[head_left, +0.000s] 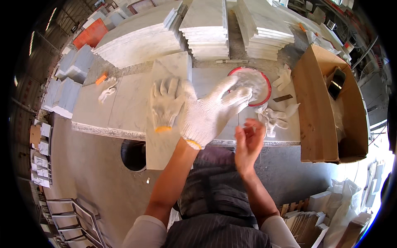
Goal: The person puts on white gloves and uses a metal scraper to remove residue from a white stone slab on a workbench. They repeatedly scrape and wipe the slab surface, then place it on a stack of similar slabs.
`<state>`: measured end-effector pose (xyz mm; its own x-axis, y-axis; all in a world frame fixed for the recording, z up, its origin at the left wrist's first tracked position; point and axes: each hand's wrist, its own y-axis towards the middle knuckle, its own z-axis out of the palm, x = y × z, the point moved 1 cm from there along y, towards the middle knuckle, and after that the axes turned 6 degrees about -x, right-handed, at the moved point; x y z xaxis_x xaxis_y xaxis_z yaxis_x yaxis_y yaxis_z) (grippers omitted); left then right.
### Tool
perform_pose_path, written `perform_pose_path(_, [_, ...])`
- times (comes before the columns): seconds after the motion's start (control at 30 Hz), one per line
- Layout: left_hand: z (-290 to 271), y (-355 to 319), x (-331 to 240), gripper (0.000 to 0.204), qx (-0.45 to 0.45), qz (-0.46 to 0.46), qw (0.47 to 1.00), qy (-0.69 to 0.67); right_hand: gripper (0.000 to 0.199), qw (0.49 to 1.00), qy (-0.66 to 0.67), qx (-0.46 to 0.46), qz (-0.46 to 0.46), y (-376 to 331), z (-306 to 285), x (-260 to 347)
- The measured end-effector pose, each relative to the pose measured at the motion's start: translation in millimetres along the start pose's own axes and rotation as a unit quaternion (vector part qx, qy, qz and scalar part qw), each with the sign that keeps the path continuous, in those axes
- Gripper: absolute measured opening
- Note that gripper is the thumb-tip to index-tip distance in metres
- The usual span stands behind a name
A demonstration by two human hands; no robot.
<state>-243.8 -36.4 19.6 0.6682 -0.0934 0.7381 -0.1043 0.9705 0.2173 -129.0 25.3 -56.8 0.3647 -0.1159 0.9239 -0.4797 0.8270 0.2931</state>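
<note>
**Gloved hand at the paste bowl, bare hand pinching a small tool**

Left hand, in a white knit glove, reaches with fingers extended to the red-rimmed bowl of white paste; grip loose, fingertips at the paste. Right hand, bare, pinches a small flat piece, possibly a scraper; too small to tell. The paste looks soft and sticky, best scooped rather than gripped. A spare glove lies on the marble slab just left of the wrist. Slab judged heavy, stiff, brittle at edges. Tile stacks behind; cardboard box to the right.
</note>
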Motion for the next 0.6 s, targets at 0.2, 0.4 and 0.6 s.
perform_pose_path(0.2, [-12.8,14.9,-43.1,0.105,-0.183,0.254,0.664,0.679,0.040,0.966,-0.164,0.156,-0.125,-17.1,30.3,20.2])
perform_pose_path(0.4, [-16.1,19.2,-48.2,0.071,-0.165,0.358,0.693,0.604,0.027,0.958,-0.184,0.145,-0.163,-15.6,29.1,16.4])
perform_pose_path(0.6, [-20.6,28.1,-49.4,0.068,-0.103,0.342,0.752,0.554,0.017,0.963,-0.167,0.134,-0.161,-13.2,29.4,20.9])
